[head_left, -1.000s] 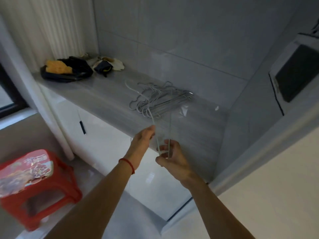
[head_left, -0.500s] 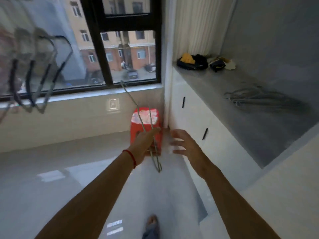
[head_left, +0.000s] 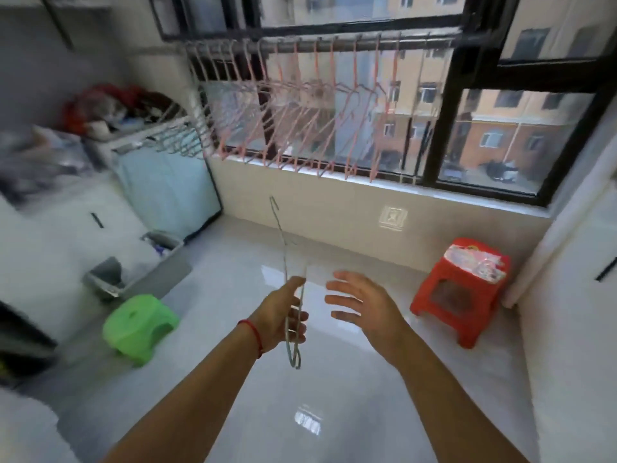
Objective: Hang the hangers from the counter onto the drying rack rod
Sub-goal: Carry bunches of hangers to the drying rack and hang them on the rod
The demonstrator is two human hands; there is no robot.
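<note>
The left hand (head_left: 280,315) grips a pale wire hanger (head_left: 289,295), its fingers (head_left: 298,316) curled round the two wire runs near the lower end; the hanger stands nearly upright, seen edge-on, its hook (head_left: 274,203) uppermost and leaning a little to the left, its bottom bend (head_left: 295,360) hanging just below the hand; a red string bracelet (head_left: 253,335) circles that wrist. The right hand (head_left: 362,305) holds nothing; its fingers are straight and spread, palm turned toward the hanger, just beside it but apart from the wire. Both forearms reach forward from the lower edge of the view, the hands side by side over a glossy white tiled floor (head_left: 334,412).

Ahead and above, a drying rack rod (head_left: 334,45) runs across the window (head_left: 500,128); a row of pink hangers (head_left: 317,105) and, at its left end, greyer ones (head_left: 207,81) hang from it, blurred; the held hanger is well below the rod and apart from it.

A white laundry basket (head_left: 160,132) at the left holds a heap of red and dark clothes (head_left: 110,105); below it stands a grey bin (head_left: 133,272), its contents too blurred to tell. A green stool (head_left: 138,325) sits left of the hands; a red stool (head_left: 464,289) sits at the right, near a white cabinet (head_left: 574,329).
</note>
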